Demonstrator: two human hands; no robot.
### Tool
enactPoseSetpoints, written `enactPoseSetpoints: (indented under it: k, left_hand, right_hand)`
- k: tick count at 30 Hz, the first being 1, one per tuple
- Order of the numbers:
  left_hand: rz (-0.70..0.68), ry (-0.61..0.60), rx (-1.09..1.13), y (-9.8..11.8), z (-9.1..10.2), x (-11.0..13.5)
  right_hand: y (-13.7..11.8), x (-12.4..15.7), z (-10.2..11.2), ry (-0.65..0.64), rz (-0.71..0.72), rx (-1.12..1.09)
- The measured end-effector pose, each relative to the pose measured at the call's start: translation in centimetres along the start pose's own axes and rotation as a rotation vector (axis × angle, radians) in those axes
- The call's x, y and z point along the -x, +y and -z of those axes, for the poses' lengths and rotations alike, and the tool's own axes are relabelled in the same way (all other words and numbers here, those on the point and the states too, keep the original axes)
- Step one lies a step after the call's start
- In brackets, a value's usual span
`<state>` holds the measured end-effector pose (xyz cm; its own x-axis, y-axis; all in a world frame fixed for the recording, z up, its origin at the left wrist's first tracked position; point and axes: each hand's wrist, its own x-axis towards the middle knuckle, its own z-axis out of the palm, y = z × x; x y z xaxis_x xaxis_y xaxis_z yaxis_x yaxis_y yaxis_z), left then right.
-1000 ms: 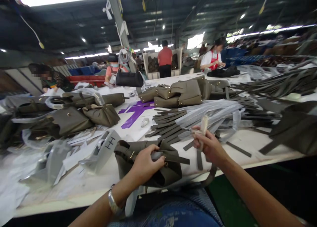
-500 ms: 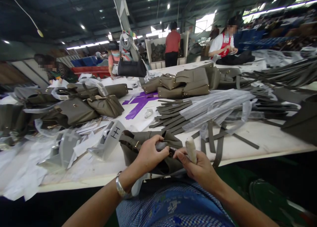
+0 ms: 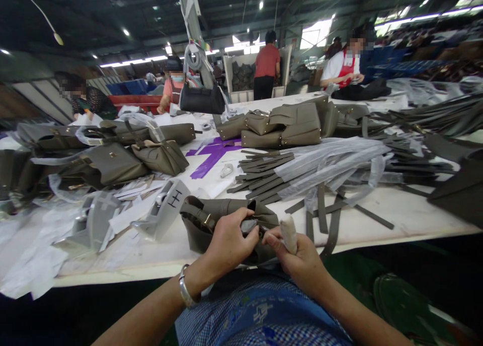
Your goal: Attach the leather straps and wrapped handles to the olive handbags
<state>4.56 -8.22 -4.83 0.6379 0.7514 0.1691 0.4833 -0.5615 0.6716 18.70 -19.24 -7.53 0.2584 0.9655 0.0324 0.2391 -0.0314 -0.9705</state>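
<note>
An olive-grey handbag [image 3: 198, 232] lies on its side at the table's front edge, right before me, with a gold buckle on its strap. My left hand [image 3: 232, 237] is closed on the bag's edge by its opening, with a small grey piece [image 3: 249, 226] between thumb and fingers. In my closed right hand [image 3: 302, 258] is a tool with a thick white-wrapped handle [image 3: 289, 232], which sticks up past the thumb. Its fingertips meet the bag close to my left thumb. The tool's working end is hidden in the fingers and the bag.
Grey plastic-wrapped forms [image 3: 166, 210] stand left of the bag. More olive handbags [image 3: 109, 164] lie behind them, with another pile [image 3: 287, 124] farther back. Olive straps [image 3: 264, 177] in clear plastic spread to the right. Purple tape [image 3: 211, 157] marks the tabletop. Several people work beyond.
Both hands keep their hold at the bag's opening. The white handle has tilted and shifted slightly left, and the bag has moved a little. The view has shifted slightly.
</note>
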Motion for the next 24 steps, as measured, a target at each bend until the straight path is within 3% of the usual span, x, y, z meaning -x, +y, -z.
enactPoseSetpoints:
  k: [7, 13, 16, 19, 20, 22, 24]
  left_hand:
    - [0.037, 0.026, -0.030, 0.3, -0.2, 0.5]
    - [0.051, 0.020, -0.054, -0.4, -0.5, 0.7]
    - [0.040, -0.030, -0.025, -0.7, 0.0, 0.1]
    - [0.019, -0.128, 0.028, -0.6, 1.5, -0.9]
    - [0.010, -0.156, 0.049, -0.4, 2.1, -1.1]
    - [-0.009, -0.195, 0.087, -0.2, 3.5, -1.2]
    - [0.000, -0.225, 0.112, -0.2, 4.7, -0.7]
  right_hand:
    - [0.6, -0.4, -0.5, -0.031, 0.025, 0.063]
    - [1.1, -1.0, -1.3, -0.070, -0.242, -0.397]
    - [0.8, -1.2, -0.3, -0.104, -0.200, -0.363]
    - [0.5, -2.6, 2.2, -0.217, -0.143, -0.384]
    - [0.5, -3.4, 3.2, -0.179, -0.112, -0.399]
    - [1.0, -5.6, 4.9, 0.023, -0.014, -0.296]
    - [1.9, -8.1, 6.3, 0.204, 0.092, 0.022]
